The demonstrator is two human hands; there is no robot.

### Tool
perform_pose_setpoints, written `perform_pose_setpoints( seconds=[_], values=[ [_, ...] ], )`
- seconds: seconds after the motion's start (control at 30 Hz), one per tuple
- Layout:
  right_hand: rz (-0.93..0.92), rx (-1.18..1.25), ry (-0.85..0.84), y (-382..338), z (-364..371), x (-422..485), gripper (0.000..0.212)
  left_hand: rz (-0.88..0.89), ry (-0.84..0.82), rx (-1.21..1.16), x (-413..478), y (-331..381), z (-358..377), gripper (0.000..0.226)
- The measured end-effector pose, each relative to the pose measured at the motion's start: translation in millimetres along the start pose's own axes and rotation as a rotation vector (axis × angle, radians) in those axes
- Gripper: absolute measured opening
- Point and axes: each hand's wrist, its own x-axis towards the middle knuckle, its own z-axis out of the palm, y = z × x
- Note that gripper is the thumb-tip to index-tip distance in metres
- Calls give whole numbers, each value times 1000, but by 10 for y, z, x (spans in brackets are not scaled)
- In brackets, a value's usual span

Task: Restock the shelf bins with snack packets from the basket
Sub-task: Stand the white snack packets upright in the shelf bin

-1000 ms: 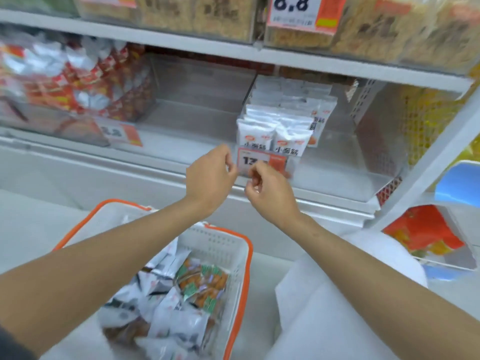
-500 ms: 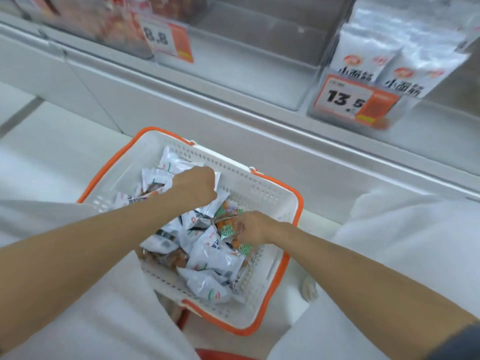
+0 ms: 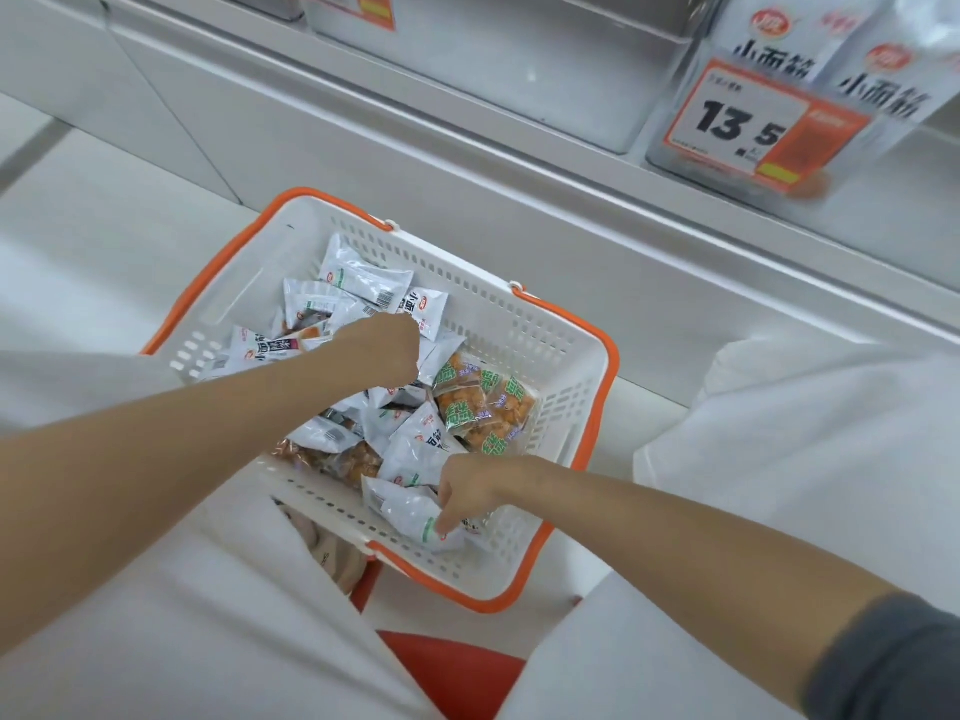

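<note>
One left hand, one right hand, one basket

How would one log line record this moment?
stage: picking from basket | left hand: curled among packets, grip hidden | right hand: pinches white packet
</note>
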Motion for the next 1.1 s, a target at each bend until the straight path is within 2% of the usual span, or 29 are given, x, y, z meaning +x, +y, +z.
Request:
perform_pose_setpoints(
  seconds=[0.1, 0.13, 0.2, 0.27, 0.3, 0.37, 0.4, 0.47, 0.5, 0.53, 0.63, 0.67, 0.77, 0.83, 0.97, 1.1],
  values=[
    [-8, 46, 113, -62, -204, -146, 25, 96, -105, 112, -32, 45, -48, 22],
    [-17, 59, 172, -72, -327, -216, 25, 141, -145, 123, -57, 69, -79, 29],
    [-26, 150, 312, -103, -592, -432, 24, 234, -247, 69, -122, 113, -130, 60],
    [-50, 449, 438, -99, -812, -687, 27, 321, -287, 9, -160, 132, -130, 91],
    [-64, 611, 465, -86, -890, -806, 26, 363, -245, 24, -181, 138, -116, 103],
    [-68, 928, 405, -57, -983, -1024, 18, 395, -58, 101, -193, 129, -62, 117],
    [-62, 1058, 336, -32, -1008, -1100, 20, 418, 47, 77, -206, 142, -59, 116],
    [-23, 1149, 277, -6, -1031, -1239, 32, 496, 195, -189, -204, 167, -77, 93],
    [-4, 1098, 347, 17, -1032, -1270, 38, 505, 220, -334, -236, 197, -114, 76],
    [-4, 995, 490, 53, -1035, -1283, 42, 486, 207, -424, -267, 232, -157, 60],
    [-177, 638, 1065, 99, -1061, -1375, 38, 416, -25, -633, -351, 369, -295, 30],
    [-253, 571, 1186, 113, -1075, -1408, 39, 404, -118, -715, -385, 420, -338, 27],
    [-353, 453, 1307, 124, -1124, -1484, 52, 464, -339, -844, -501, 564, -436, 27],
    [-352, 373, 1380, 147, -1161, -1496, 56, 514, -409, -887, -544, 641, -431, 27],
    [-339, 290, 1515, 212, -1247, -1583, 58, 522, -342, -915, -574, 709, -470, 24],
    [-401, 341, 1596, 189, -1341, -1719, 57, 558, -245, -935, -610, 766, -563, 30]
  ],
)
